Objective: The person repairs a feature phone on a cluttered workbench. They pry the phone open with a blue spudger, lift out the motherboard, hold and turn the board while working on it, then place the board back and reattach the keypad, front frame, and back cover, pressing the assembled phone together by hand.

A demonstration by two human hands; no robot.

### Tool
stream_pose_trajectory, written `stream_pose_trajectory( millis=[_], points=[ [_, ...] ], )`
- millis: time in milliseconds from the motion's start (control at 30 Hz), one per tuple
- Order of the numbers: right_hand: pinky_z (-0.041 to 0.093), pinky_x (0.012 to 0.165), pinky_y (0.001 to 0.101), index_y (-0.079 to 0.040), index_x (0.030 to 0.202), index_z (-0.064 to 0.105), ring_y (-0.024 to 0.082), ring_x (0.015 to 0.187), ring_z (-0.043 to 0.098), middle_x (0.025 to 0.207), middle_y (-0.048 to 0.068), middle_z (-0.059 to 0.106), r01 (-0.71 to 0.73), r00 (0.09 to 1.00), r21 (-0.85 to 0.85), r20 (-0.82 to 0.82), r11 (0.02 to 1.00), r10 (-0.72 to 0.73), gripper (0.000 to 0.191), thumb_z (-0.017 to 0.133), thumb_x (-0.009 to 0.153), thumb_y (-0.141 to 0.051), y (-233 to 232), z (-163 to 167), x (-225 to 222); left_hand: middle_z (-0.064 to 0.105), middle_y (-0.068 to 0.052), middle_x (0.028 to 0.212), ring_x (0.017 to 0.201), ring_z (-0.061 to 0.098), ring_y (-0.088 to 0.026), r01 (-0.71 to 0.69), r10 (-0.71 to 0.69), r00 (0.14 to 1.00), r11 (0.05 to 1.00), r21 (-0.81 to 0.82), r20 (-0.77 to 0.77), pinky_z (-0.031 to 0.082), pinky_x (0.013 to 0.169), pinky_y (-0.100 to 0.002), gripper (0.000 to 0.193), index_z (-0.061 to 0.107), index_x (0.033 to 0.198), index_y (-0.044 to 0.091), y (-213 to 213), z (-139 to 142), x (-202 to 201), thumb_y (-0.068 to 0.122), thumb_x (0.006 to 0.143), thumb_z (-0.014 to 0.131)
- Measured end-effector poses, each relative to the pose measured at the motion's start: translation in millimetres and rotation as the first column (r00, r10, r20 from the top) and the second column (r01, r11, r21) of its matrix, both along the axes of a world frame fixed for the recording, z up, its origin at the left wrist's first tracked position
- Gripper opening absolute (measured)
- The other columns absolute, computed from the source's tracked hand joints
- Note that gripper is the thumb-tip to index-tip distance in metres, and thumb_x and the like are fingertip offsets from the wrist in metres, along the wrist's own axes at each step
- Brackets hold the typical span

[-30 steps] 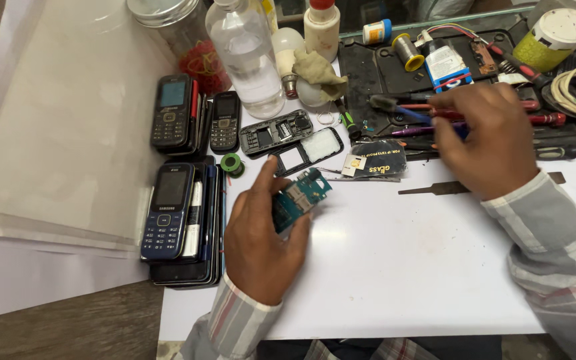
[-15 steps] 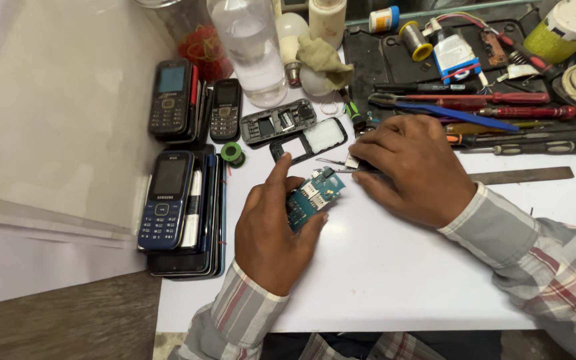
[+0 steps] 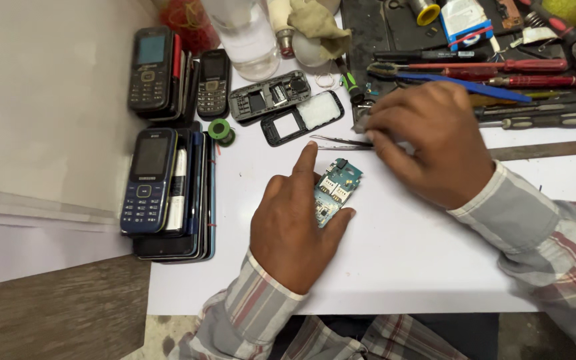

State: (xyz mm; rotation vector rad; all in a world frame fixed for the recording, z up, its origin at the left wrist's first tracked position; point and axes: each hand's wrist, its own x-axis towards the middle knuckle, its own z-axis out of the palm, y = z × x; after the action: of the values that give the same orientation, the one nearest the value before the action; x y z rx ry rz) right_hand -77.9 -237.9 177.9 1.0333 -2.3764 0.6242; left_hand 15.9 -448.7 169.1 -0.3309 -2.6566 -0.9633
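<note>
Hands around teal circuit board

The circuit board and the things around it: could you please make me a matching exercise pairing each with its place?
1. circuit board
2. tweezers
3. solder spool
4. steel ruler

A. at the right hand's fingertips
B. partly under the right wrist
C. held by the left hand
D. beside the phone stack

Pairs: 1-C, 2-A, 3-D, 4-B
</note>
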Motion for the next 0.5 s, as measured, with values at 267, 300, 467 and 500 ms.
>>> stream_pose_trajectory(
  millis=[267, 300, 467, 500],
  points=[
    [0.050, 0.076, 0.0354, 0.001, 0.105, 0.067, 0.024, 0.090, 0.061, 0.105, 0.015, 0.062, 0.042, 0.997, -0.271, 0.070, 0.962, -0.024, 0.008, 0.071, 0.099, -0.002, 22, -5, 8, 0.067, -0.015, 0.099, 0.089, 0.061, -0.032, -0.091, 0.091, 0.996, 0.994, -0.062, -0.005, 0.052, 0.074, -0.044, 0.095, 0.036, 0.152, -0.004, 38, -11, 4, 0.026, 0.077, 0.086],
    [0.050, 0.071, 0.0336, 0.003, 0.105, 0.067, 0.022, 0.084, 0.061, 0.103, 0.015, 0.062, 0.066, 0.995, -0.298, 0.092, 0.952, -0.041, 0.007, 0.071, 0.101, -0.001, 25, -8, 8, 0.066, -0.015, 0.098, 0.089, 0.061, -0.032, -0.106, 0.106, 0.994, 0.991, -0.076, -0.001, 0.052, 0.074, -0.044, 0.096, 0.035, 0.152, -0.004, 43, -13, 3, 0.027, 0.077, 0.087],
    [0.052, 0.075, 0.0242, 0.004, 0.108, 0.063, 0.014, 0.085, 0.062, 0.105, 0.011, 0.061, 0.015, 0.995, -0.364, 0.096, 0.931, 0.022, 0.008, 0.067, 0.112, -0.002, 38, -21, 8, 0.067, -0.015, 0.098, 0.088, 0.062, -0.032, -0.139, 0.144, 0.989, 0.985, -0.100, 0.042, 0.052, 0.070, -0.045, 0.094, 0.039, 0.149, -0.005, 61, -21, -1, 0.034, 0.077, 0.087],
    [0.052, 0.074, 0.0248, 0.004, 0.108, 0.063, 0.014, 0.084, 0.061, 0.104, 0.011, 0.061, 0.023, 0.994, -0.367, 0.104, 0.930, 0.016, 0.008, 0.067, 0.111, -0.002, 40, -22, 8, 0.067, -0.015, 0.098, 0.087, 0.063, -0.032, -0.146, 0.153, 0.986, 0.983, -0.112, 0.061, 0.052, 0.068, -0.045, 0.094, 0.041, 0.147, -0.004, 64, -21, -2, 0.036, 0.076, 0.087]
  ],
)
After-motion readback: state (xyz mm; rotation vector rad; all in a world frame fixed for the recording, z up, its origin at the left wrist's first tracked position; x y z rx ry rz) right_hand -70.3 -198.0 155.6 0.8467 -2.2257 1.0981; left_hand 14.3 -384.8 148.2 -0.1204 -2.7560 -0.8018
